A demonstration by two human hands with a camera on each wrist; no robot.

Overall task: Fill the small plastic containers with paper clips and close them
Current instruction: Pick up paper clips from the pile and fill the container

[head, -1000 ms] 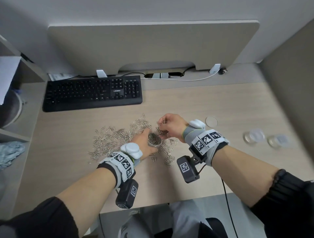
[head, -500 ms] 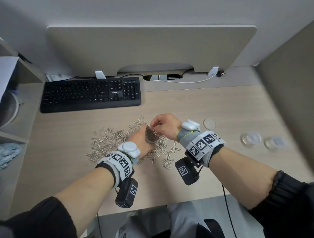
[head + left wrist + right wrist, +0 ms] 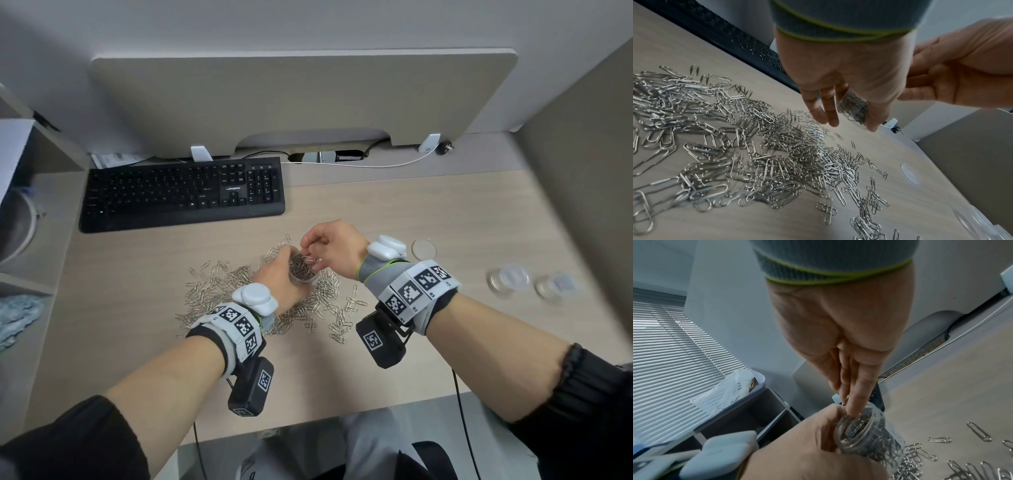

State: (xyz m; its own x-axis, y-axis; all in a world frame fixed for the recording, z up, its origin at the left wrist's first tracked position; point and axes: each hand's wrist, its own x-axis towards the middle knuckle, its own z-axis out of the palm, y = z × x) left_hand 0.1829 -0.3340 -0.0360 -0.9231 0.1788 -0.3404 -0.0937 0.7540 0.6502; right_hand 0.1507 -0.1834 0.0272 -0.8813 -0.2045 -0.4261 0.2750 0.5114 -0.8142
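Observation:
My left hand (image 3: 279,277) grips a small clear container (image 3: 302,270) packed with paper clips, lifted a little above the desk; it shows in the left wrist view as the container (image 3: 854,108) and in the right wrist view as the container (image 3: 863,433). My right hand (image 3: 325,246) is over its open mouth, fingertips (image 3: 852,408) pinching a paper clip (image 3: 310,257) at the rim. A loose pile of silver paper clips (image 3: 239,291) lies spread on the desk under both hands. A round clear lid (image 3: 424,248) lies flat to the right.
Two closed clear containers (image 3: 508,279) (image 3: 555,286) stand at the right of the desk. A black keyboard (image 3: 181,193) sits at the back left under a monitor. Shelving with a bag stands at the left; a partition wall borders the right.
My left hand has lifted the container off the desk and tipped it slightly. My right hand has moved from the pile to the container's mouth with a clip.

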